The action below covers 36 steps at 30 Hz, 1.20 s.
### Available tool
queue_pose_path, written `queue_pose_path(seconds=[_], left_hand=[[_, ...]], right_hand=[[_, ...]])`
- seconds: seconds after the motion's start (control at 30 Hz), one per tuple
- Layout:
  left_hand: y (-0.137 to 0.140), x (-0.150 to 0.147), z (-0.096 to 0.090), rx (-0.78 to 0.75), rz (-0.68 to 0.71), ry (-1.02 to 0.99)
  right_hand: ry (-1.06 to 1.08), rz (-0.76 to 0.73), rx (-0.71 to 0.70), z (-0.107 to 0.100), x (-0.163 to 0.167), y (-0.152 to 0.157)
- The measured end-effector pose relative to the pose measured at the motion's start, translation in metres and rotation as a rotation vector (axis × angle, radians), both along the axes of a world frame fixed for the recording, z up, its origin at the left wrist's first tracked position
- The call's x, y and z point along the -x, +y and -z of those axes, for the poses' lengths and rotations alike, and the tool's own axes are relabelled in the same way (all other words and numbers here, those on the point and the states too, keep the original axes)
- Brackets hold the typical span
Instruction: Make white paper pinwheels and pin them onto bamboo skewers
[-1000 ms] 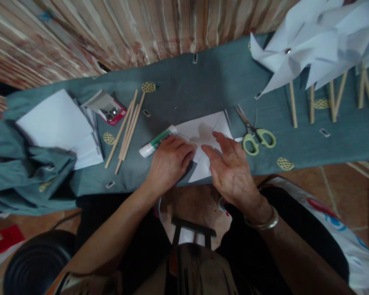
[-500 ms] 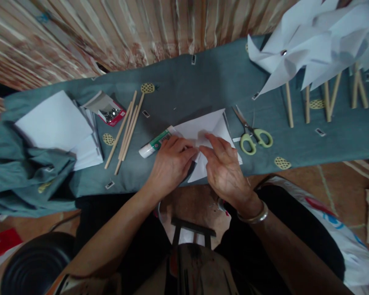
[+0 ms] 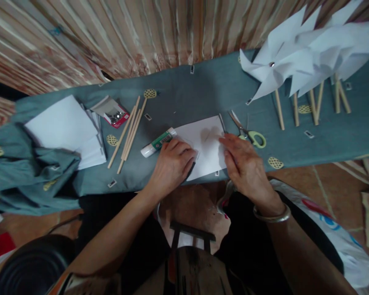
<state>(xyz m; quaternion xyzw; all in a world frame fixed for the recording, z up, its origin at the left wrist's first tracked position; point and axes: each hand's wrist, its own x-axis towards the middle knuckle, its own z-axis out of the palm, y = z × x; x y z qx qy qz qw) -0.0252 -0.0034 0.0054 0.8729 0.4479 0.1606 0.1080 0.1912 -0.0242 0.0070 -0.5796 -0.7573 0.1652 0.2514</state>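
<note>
A white sheet of paper (image 3: pixel 207 145) lies at the front edge of the cloth-covered table. My left hand (image 3: pixel 174 160) is closed on its left side, fingers bent and thumb pressed near the edge. My right hand (image 3: pixel 244 166) rests at the sheet's right edge, with thumb and forefinger a little apart; I see nothing held between them. Touching the left hand's knuckles from behind is a green and white glue stick (image 3: pixel 158 142). Scissors with light green handles (image 3: pixel 249 133) lie just beyond the right hand, one handle loop partly hidden by it.
Several wooden sticks (image 3: pixel 129 133), an opened box of metal pins (image 3: pixel 115 116) and a stack of white paper (image 3: pixel 64 127) lie to the left. White paper pinwheels (image 3: pixel 283 61) on sticks lie at the back right. A pleated curtain (image 3: pixel 172 37) hangs behind the table.
My right hand has moved right, from the paper's middle to its right edge. The paper's folded flaps now lie flatter. My left hand stays on the left side. The view has shifted slightly.
</note>
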Motion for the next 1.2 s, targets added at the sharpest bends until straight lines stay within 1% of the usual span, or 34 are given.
queue_pose_path(seconds=[0.1,0.23,0.33,0.4,0.47,0.63,0.87,1.0,1.2], left_hand=[[-0.002,0.001,0.000,-0.030,0.003,-0.047],[-0.008,0.001,-0.002,-0.064,0.018,-0.118],[-0.018,-0.003,-0.003,-0.069,0.080,-0.131],[-0.025,-0.007,-0.004,-0.058,0.136,-0.104],[-0.030,-0.011,-0.003,-0.047,0.164,-0.056],[-0.034,-0.014,-0.003,-0.063,0.160,0.050],[-0.037,-0.010,0.001,-0.188,0.176,0.077],[-0.039,-0.006,-0.001,-0.261,0.181,0.082],[-0.045,0.007,-0.003,-0.269,0.196,0.081]], right_hand=[[-0.045,-0.028,0.001,-0.001,-0.001,-0.004],[-0.081,-0.027,-0.060,-0.001,-0.002,-0.008],[-0.090,-0.015,-0.097,0.000,-0.004,-0.012],[-0.088,-0.001,-0.111,0.001,-0.005,-0.014],[-0.082,0.007,-0.123,0.001,-0.005,-0.016],[-0.070,-0.004,-0.122,0.002,-0.003,-0.019],[-0.076,0.007,-0.144,0.002,-0.004,-0.023],[-0.079,-0.005,-0.165,0.000,-0.006,-0.025],[-0.094,-0.054,-0.150,-0.002,-0.012,-0.032]])
